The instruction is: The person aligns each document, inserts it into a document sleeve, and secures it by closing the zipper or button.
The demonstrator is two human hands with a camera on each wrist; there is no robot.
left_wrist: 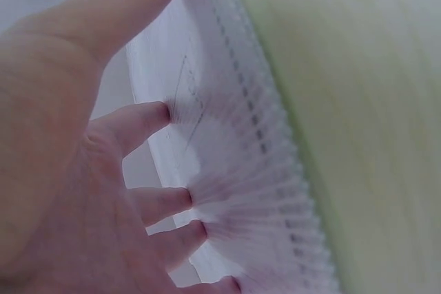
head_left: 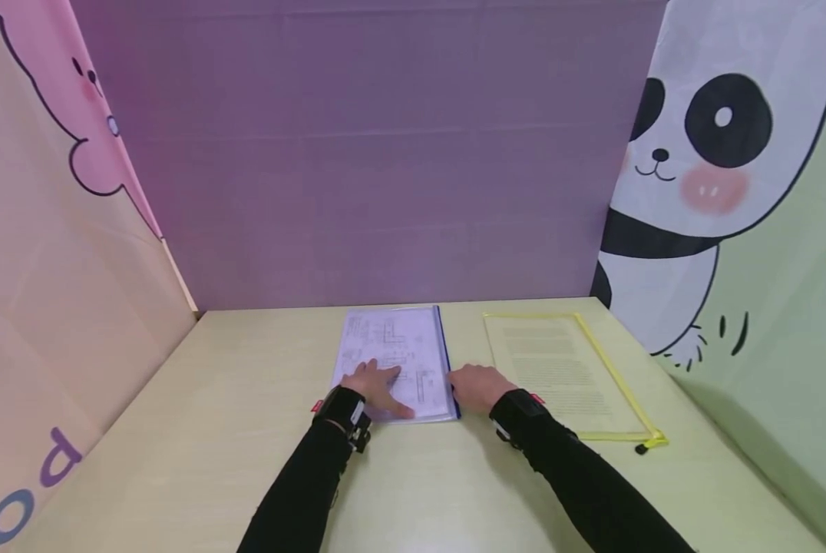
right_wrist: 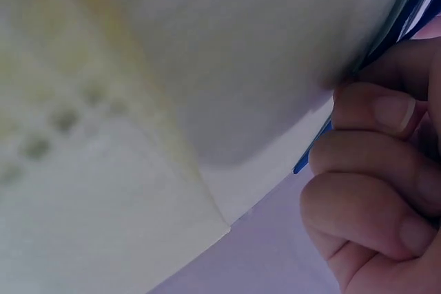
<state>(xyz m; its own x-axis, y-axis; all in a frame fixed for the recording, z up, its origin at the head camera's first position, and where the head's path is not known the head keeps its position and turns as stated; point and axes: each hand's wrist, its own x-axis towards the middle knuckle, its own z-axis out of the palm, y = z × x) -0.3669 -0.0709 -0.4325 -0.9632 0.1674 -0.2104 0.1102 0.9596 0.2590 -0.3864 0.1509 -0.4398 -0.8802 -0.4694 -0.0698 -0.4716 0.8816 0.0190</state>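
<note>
A stack of printed drawing sheets lies in a clear report cover with a blue slide-on spine along its right edge. My left hand rests on the lower left of the cover, thumb and fingers spread. In the left wrist view, its fingertips press against the pale printed surface. At the lower part of the spine is my right hand, its fingers curled. The right wrist view shows thumb and index finger pinching the blue spine, with the other fingers folded beneath.
To the right lies a clear pouch with a yellow border and a printed page inside; its black-tipped zip pull is at the near right corner. A purple panel stands behind the pale table. Printed walls flank both sides.
</note>
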